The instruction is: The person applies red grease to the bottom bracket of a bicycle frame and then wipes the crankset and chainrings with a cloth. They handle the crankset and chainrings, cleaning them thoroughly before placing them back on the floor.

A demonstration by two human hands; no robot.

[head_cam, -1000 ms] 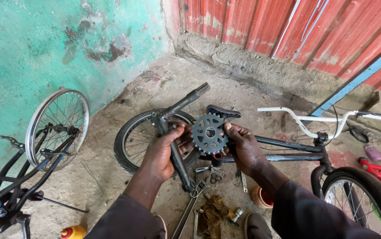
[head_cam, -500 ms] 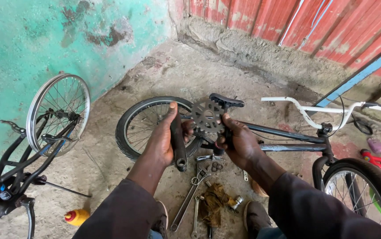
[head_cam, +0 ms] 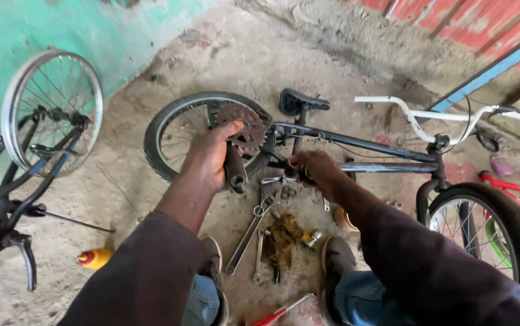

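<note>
Head view: the left hand is gripping the crank arm, fingers closed; the chainring has dropped from chest height to the bicycle frame. The right hand is closing on the bottom bracket.

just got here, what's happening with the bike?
A person is crouched over a small dark bicycle lying on a dirt floor. The left hand grips the crank arm just below the toothed chainring. The right hand is at the frame near the bottom bracket. Wrenches, a dirty rag and a red-handled screwdriver lie between the shoes. A second bike wheel stands on the left.
</note>
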